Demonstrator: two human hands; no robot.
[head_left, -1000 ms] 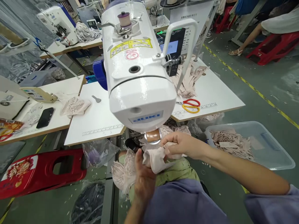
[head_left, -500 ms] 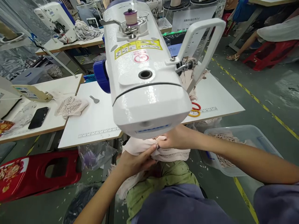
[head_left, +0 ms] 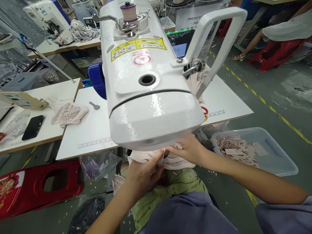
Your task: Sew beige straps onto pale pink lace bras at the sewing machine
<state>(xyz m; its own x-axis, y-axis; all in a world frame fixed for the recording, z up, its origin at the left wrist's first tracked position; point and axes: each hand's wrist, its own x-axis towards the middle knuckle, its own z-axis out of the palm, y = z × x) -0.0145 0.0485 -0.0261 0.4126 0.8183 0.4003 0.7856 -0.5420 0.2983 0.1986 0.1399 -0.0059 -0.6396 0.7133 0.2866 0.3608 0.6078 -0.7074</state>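
Observation:
A white sewing machine head [head_left: 146, 81] fills the middle of the view. Under its front end both my hands pinch a piece of pale pink fabric [head_left: 146, 156]. My left hand [head_left: 142, 174] grips the fabric from below, with its fingers closed on the cloth. My right hand [head_left: 188, 149] comes in from the right and holds the fabric's upper edge just beneath the machine. The needle area is hidden by the machine head. More pink lace [head_left: 118, 182] hangs down over my lap.
White tables [head_left: 92, 130] carry a pink lace pile [head_left: 67, 113], a black phone [head_left: 32, 127] and red-and-yellow scissors [head_left: 205, 112]. A clear bin [head_left: 280, 152] of pink pieces sits on the floor at right, a red stool [head_left: 44, 187] at left. Another person sits at the far right [head_left: 280, 29].
My hands have lifted the fabric from my lap up under the machine head and spread it there. The view has moved closer over the machine, hiding its front plate.

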